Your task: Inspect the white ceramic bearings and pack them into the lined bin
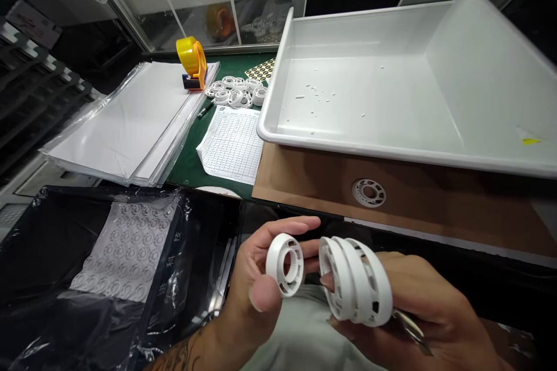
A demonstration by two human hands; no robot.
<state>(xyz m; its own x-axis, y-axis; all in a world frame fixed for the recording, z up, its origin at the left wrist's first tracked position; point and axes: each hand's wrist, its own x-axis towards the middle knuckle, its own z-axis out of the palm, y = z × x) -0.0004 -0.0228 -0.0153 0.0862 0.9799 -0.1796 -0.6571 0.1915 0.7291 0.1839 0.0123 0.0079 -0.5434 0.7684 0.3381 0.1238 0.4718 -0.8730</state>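
Observation:
My left hand (256, 261) holds one white plastic ring (274, 264) between thumb and fingers, its slotted face turned to the right. Close beside it, my right hand (426, 295) grips a row of several similar white rings (354, 281) lined up face to face, with a fingertip in the front one's hole. A slim metal tool (411, 330) also sticks out of the right hand; its kind I cannot make out. On the brown cardboard beyond the hands lies a single white ring (369, 193).
A large white tray (348, 153) with small white scraps stands at the right on cardboard (304, 177). Further left are a pile of white rings (235, 93), a printed sheet (232, 142), a tape dispenser (194, 64) on stacked white sheets (117, 122), and a black-lined box (39, 232) holding packed rings.

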